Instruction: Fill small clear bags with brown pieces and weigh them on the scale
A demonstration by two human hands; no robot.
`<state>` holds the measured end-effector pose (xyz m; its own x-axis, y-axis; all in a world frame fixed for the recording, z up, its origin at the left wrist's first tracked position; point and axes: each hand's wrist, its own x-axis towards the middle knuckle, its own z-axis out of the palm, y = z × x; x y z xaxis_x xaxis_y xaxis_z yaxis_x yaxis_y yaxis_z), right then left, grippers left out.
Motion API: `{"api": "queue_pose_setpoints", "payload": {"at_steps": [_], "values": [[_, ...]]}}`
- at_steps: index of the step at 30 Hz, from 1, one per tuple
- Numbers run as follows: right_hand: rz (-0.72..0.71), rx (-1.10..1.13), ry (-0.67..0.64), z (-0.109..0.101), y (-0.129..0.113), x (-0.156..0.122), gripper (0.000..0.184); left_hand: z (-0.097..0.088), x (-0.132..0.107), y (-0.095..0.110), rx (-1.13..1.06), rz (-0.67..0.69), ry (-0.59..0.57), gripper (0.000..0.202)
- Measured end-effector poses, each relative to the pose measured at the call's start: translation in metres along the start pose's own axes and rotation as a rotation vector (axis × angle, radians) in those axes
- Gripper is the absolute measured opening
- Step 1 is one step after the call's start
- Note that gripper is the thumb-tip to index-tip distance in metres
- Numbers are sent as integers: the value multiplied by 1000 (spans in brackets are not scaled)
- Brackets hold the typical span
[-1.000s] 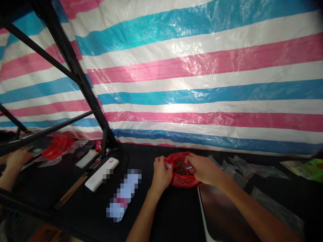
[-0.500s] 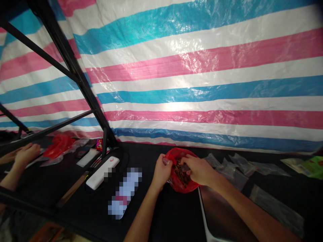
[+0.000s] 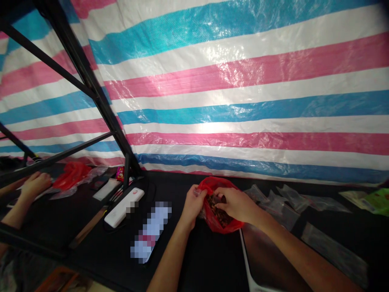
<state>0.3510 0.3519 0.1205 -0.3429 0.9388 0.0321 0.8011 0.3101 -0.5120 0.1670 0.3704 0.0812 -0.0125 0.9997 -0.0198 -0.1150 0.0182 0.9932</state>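
A red plastic bag [image 3: 226, 227] stands on the black table with its mouth open, and small brown pieces [image 3: 221, 215] lie inside it. My left hand [image 3: 194, 205] is closed on the bag's left rim, with a bit of clear plastic showing by the fingers. Over the contents, inside the bag's mouth, is my right hand [image 3: 237, 202], its thumb and fingers curled together around something dark that I cannot make out.
Clear zip bags [image 3: 285, 202] lie to the right, near a green packet [image 3: 378, 200]. A silver-edged dark panel [image 3: 267, 251] sits under my right forearm. Leftward are a phone [image 3: 152, 231], a white power strip [image 3: 124, 207], a black frame [image 3: 100, 105] and another person's hand [image 3: 36, 184].
My right hand has shifted slightly left and its fingers have drawn together over the brown pieces. My left hand keeps its hold on the rim.
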Motion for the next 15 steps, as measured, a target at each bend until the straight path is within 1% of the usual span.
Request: {"api": "queue_pose_setpoints", "payload": {"at_steps": [1,2,6,7,8,10,11,13,15], "values": [[-8,20,-6,1,1,1,20,-1,0,0,30,27,10,31],[-13,39,-12,1,3,2,21,-2,1,1,84,73,45,32],[-15,120,-32,-5,7,3,25,-7,0,4,392,357,315,34],[-14,152,-35,-9,8,3,26,-8,0,6,422,405,352,39],[-18,187,-37,-14,8,3,26,-8,-1,8,424,429,352,44],[-40,265,-33,-25,9,2,24,-7,-3,10,394,427,280,51],[-58,307,-27,-30,9,2,23,-7,-4,11,388,420,230,49],[-94,390,-6,-42,9,0,22,-5,-6,12,438,421,147,37],[-124,442,17,-51,8,-2,24,-3,-10,12,529,446,97,27]]}}
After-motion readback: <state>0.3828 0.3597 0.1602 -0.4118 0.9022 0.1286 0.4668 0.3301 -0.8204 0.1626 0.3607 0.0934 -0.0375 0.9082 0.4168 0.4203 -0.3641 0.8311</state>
